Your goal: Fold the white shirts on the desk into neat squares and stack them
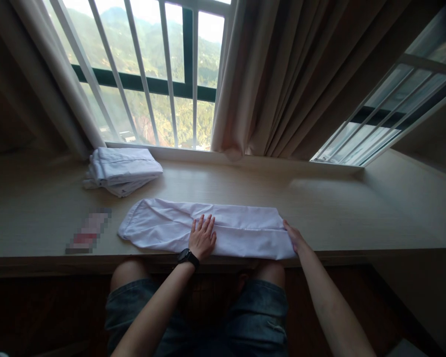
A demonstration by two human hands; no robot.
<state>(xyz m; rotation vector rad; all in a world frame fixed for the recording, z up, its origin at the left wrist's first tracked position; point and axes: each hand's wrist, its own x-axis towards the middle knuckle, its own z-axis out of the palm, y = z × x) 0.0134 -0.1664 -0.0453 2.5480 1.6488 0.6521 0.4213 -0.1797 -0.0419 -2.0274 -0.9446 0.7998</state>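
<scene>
Left hand (202,238): my fingers together, flat on cloth (163,225), pinning it.
Right hand (293,238): fingertips at cloth's end; grip unclear.
Stack (122,169): beyond left fingers.

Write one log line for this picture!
left hand flat on white cloth | right hand at cloth's end | folded pile behind

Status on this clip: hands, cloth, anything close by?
Left hand flat on the white cloth, palm down. Right hand at its right end, grip unclear. Folded white stack behind left, apart.
</scene>
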